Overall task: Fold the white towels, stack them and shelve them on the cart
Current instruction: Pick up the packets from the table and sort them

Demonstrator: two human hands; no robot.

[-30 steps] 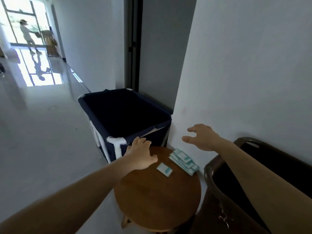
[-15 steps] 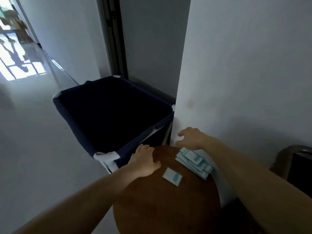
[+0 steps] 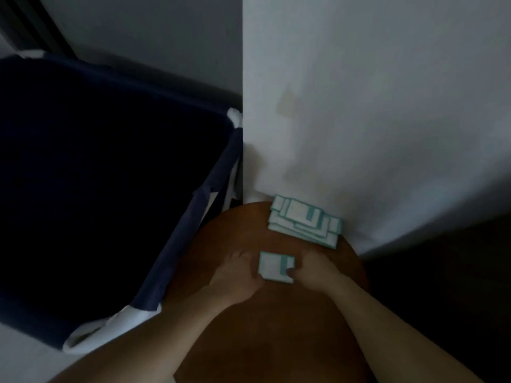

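- Dim corner, head view: white wall (image 3: pixel 359 106) met a round wooden table (image 3: pixel 276 327). A navy bin (image 3: pixel 179 244) on a white tube frame stood touching the table's left edge.
- No full-size towel showed. The only white goods were flat pieces with teal edging. Too dark and blurred to tell folded cloths from packets.
- A stack (image 3: pixel 304 221) of them sat at the table's far edge, against the wall, layers slightly offset.
- A single piece (image 3: pixel 273 265) lay flat on the table, near the stack but apart from it, between the two hands.
- Left hand (image 3: pixel 237 275): fingertips touched the piece's left edge. Curl of the fingers: cannot tell.
- Right hand (image 3: pixel 315 272): thumb lay on the near right corner. Whether any fingers were under it: cannot tell, so grip unconfirmed.
- Handling, my judgement: light, thin and limp, low on the tabletop, so hard to get under.
- Best hold: pinch the two opposite short edges, or slide it to the table rim first.
- Risk: an offset stack would likely skew if nudged.
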